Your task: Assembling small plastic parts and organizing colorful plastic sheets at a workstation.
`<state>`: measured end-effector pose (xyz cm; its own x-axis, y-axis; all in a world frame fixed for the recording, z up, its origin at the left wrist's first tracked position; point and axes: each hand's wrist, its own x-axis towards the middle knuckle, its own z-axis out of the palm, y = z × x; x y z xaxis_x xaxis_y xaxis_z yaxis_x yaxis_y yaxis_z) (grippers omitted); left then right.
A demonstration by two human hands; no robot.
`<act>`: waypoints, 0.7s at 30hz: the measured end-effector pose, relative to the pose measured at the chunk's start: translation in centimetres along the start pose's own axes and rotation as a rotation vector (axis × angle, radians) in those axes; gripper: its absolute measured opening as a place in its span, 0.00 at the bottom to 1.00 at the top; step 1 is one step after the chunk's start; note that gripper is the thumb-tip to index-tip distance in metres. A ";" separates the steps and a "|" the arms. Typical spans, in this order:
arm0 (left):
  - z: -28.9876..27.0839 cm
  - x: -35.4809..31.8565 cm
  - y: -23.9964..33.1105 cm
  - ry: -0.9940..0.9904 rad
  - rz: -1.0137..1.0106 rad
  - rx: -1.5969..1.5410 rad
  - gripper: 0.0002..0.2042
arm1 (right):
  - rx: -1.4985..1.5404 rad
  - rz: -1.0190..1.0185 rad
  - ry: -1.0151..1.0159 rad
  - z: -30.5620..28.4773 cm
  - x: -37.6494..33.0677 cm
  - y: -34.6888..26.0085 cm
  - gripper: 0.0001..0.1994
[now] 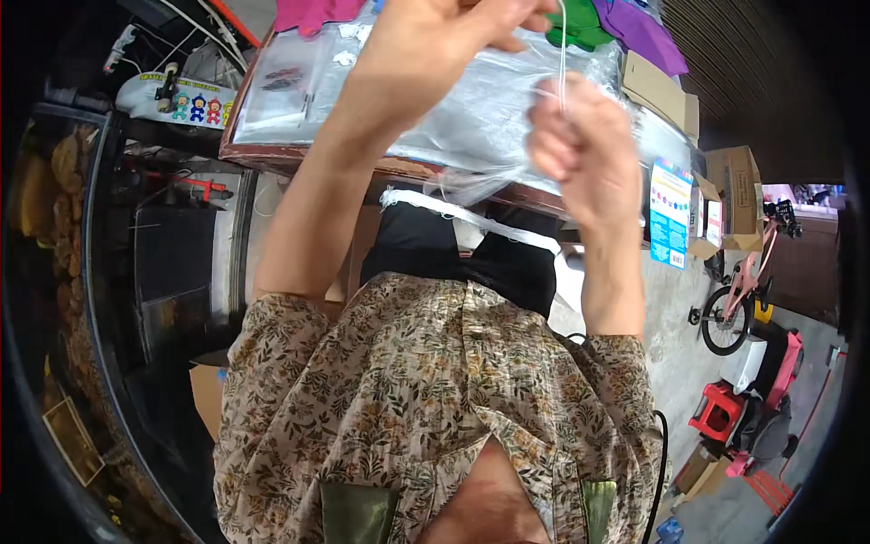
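My left hand (453,27) is raised over the table at the top edge, its fingers bent together at a thin white string (563,45). From there the string runs down to my right hand (584,136), which is curled around its lower part and a little blurred. Beneath both hands lies clear plastic film (462,118), bunched and hanging slightly over the table's near edge. A frayed white strip (471,218) stretches across my dark-clothed lap.
The wooden-edged table (299,156) carries pink cloth (317,13), green cloth (580,25) and purple cloth (642,34). Cardboard boxes (732,186) stand to the right, with a pink bicycle (745,276) and a red stool (718,411) beyond. A skateboard (145,95) is at left.
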<state>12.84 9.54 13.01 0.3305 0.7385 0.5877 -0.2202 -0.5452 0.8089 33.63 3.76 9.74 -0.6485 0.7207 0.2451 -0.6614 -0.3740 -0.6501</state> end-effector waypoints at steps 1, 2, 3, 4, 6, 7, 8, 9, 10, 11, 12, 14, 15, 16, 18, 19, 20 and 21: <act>0.1 -0.8 -0.2 0.008 0.000 0.007 0.19 | -0.235 -0.183 0.215 2.6 0.3 -0.3 0.13; 0.8 -2.3 -0.4 -0.069 -0.182 -0.204 0.23 | -0.471 -0.373 0.434 5.2 0.7 -0.8 0.11; 1.5 -3.9 -0.7 -0.144 -0.364 -0.416 0.27 | -0.469 -0.372 0.430 5.9 1.1 -1.7 0.11; 2.6 -4.7 -1.1 -0.254 -0.544 -0.653 0.31 | -0.572 -0.538 0.548 6.8 0.5 -3.2 0.11; 3.0 -6.5 -2.0 -0.322 -0.587 -0.704 0.34 | -0.664 -0.690 0.642 6.6 0.0 -4.5 0.10; 3.2 -7.1 -2.6 -0.396 -0.631 -0.755 0.37 | -0.672 -0.652 0.616 5.8 -0.4 -5.0 0.09; 3.4 -7.6 -3.4 -0.466 -0.671 -0.804 0.40 | -0.681 -0.610 0.586 5.0 -0.6 -5.6 0.08; 3.6 -8.1 -4.4 -0.475 -0.664 -0.810 0.40 | -0.689 -0.569 0.558 4.5 -0.7 -5.8 0.07; 3.5 -8.5 -5.5 -0.385 -0.562 -0.561 0.39 | -0.694 -0.568 0.548 4.2 -0.2 -5.6 0.07; 3.4 -8.8 -6.5 -0.291 -0.458 -0.315 0.38 | -0.522 -0.400 0.392 4.1 0.6 -4.9 0.07; 3.5 -8.7 -7.0 -0.204 -0.351 -0.077 0.38 | -0.354 -0.236 0.247 4.2 1.2 -4.3 0.08; 4.3 -8.9 -6.5 -0.228 -0.385 -0.140 0.35 | -0.389 -0.310 0.296 4.5 2.8 -2.3 0.09; 4.7 -9.2 -5.9 -0.249 -0.427 -0.202 0.31 | -0.416 -0.380 0.345 4.8 3.5 -1.3 0.10; 5.0 -9.3 -5.6 -0.269 -0.470 -0.262 0.28 | -0.442 -0.450 0.394 4.8 3.7 -0.7 0.12; 4.8 -9.7 -6.4 -0.151 -0.494 -0.367 0.25 | -0.703 -0.513 0.483 3.1 3.3 -0.6 0.12; 4.7 -10.1 -6.9 -0.031 -0.520 -0.472 0.22 | -0.962 -0.569 0.573 1.9 2.9 -0.5 0.12; 4.5 -10.1 -7.1 0.099 -0.540 -0.573 0.19 | -1.221 -0.618 0.651 0.8 2.7 -0.4 0.13; 4.2 -10.0 -7.2 0.108 -0.534 -0.568 0.19 | -1.218 -0.619 0.638 0.1 2.0 -0.3 0.13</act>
<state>15.02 4.46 1.23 0.4391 0.8937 0.0921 -0.5015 0.1587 0.8505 32.50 5.27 10.47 0.0877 0.8241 0.5596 0.1548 0.5437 -0.8249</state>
